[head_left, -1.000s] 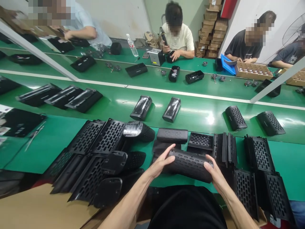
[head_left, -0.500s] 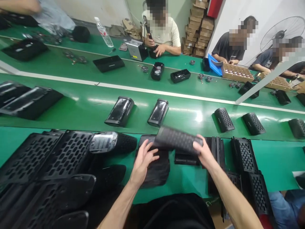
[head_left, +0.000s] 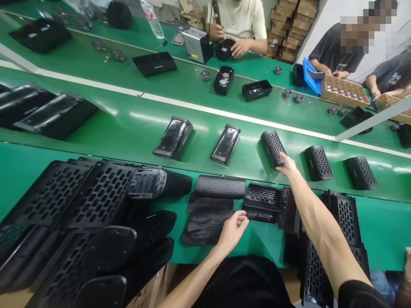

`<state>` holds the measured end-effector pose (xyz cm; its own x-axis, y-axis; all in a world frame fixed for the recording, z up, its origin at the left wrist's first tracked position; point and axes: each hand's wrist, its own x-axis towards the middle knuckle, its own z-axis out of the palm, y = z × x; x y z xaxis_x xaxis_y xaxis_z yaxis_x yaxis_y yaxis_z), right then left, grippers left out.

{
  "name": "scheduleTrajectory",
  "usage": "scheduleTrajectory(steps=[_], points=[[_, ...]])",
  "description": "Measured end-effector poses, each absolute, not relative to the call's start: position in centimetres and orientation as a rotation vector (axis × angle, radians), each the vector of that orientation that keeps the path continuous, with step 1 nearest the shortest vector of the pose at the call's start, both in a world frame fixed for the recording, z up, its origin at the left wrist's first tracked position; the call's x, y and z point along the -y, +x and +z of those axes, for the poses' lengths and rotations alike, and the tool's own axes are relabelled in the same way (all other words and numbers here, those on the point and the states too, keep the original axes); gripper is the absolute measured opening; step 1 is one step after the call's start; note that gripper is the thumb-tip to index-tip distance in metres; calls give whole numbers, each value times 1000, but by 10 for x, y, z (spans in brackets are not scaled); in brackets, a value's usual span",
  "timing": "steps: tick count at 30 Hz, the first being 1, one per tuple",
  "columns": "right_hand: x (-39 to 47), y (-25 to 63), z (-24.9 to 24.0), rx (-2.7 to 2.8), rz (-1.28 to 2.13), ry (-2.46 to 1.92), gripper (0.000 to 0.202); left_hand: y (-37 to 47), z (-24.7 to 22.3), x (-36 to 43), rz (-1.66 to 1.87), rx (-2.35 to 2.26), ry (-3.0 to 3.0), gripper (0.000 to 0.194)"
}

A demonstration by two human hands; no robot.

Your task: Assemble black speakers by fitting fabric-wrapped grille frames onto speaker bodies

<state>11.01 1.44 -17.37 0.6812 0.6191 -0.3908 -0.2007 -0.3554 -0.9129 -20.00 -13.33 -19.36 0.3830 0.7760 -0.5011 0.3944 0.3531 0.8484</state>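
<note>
My right hand (head_left: pixel 288 166) reaches over the green belt, its fingers closed on the lower end of a black perforated housing (head_left: pixel 272 147), which stands tilted on the belt. Near the bench's middle, my left hand (head_left: pixel 233 226) is held with loosely curled, parted fingers and nothing in them. It is beside a pile of black cloth-like sheets (head_left: pixel 205 224) and the edge of a black grille tray (head_left: pixel 262 199). A closed perforated housing (head_left: pixel 220 187) lies at the top of the sheets.
Large grille panels (head_left: pixel 99 192) are stacked at left, more grille panels (head_left: pixel 345 214) at right. Glossy black housings (head_left: pixel 173 137) and perforated ones (head_left: pixel 318 162) sit on the belt (head_left: pixel 199 167). Beyond it, people work among speaker parts, a bottle (head_left: pixel 152 19) and a carton (head_left: pixel 345 92).
My right hand has moved forward with the perforated housing, now on the belt. My left hand has moved right and back, away from the sheets. The view has shifted.
</note>
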Motion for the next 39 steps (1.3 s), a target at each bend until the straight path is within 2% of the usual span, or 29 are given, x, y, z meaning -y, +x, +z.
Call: scheduleTrajectory(steps=[2,6,10,15,18,23,27,30,32,35,39], points=[[8,112,-158,383,867,-1811,68,-196,-199,126,375,-1265,1470,34],[78,113,-116,572,793,-1911,48,-191,-204,108,320,-1241,1872,37],[151,111,-91,653,691,-2079,49,-184,-203,102,280,-1199,2029,38],[203,85,-110,851,528,-2649,66,-175,-195,112,353,-1120,1903,31],[214,66,-131,965,519,-2783,69,-173,-191,121,373,-1086,1790,29],[214,63,-149,889,439,-2765,53,-178,-185,133,381,-1070,1634,29],[220,79,-137,822,355,-2713,48,-182,-180,136,432,-1083,1498,30],[235,81,-121,907,341,-2588,48,-184,-178,133,466,-1081,1268,40],[247,71,-118,1108,430,-2379,44,-190,-178,130,493,-1040,1076,52],[257,42,-135,1424,738,-2079,36,-204,-186,131,456,-954,903,64],[255,1,-183,1444,985,-2060,36,-225,-212,148,221,-954,1151,56]])
